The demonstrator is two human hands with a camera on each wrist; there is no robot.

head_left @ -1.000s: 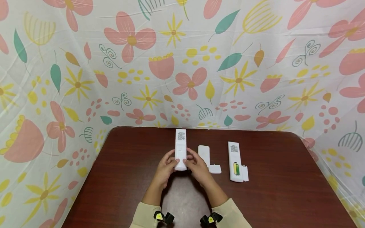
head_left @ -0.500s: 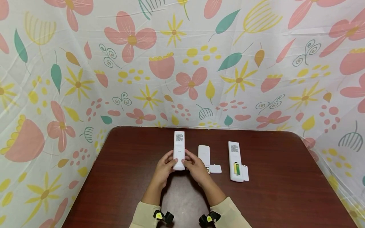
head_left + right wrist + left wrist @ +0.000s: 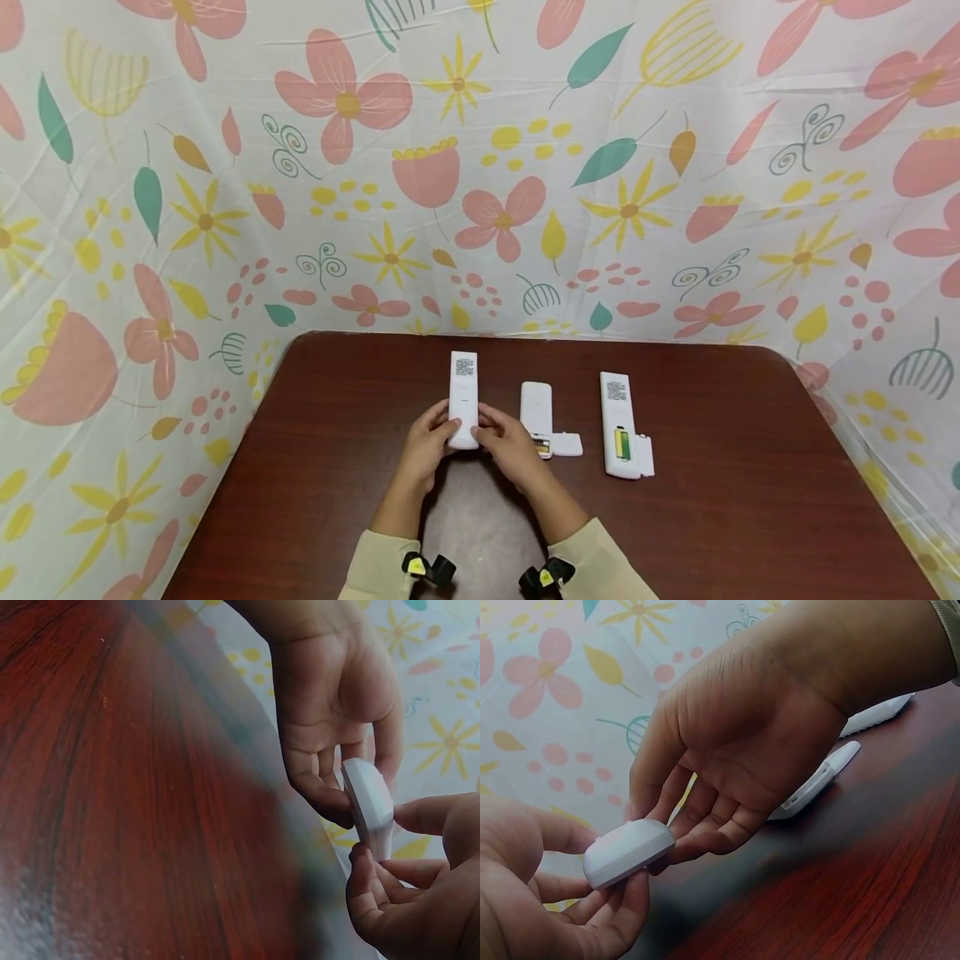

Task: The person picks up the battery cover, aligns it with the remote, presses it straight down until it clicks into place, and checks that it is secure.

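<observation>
A white remote control [image 3: 463, 392] is held between both hands above the table, its back with a printed label facing up. The battery cover on it looks fitted. My left hand [image 3: 424, 450] grips its left side, thumb on the back and fingers underneath. On its right side my right hand [image 3: 512, 450] pinches the lower edge with thumb and fingers. Seen end-on in the left wrist view, the remote control [image 3: 628, 855] lies between the fingertips of both hands. The right wrist view shows the remote control [image 3: 369, 806] likewise.
Right of the hands lies a smaller white remote control [image 3: 536, 405], its battery compartment open and partly behind the right hand, with a cover [image 3: 567, 444] beside it. Farther right another remote control [image 3: 617, 400] shows a green-yellow battery [image 3: 622, 443]. Floral cloth [image 3: 502, 208] borders the brown table [image 3: 750, 467].
Both hands have shifted the remote control slightly left and toward the body. The smaller remote's battery compartment shows more as the right hand has moved left.
</observation>
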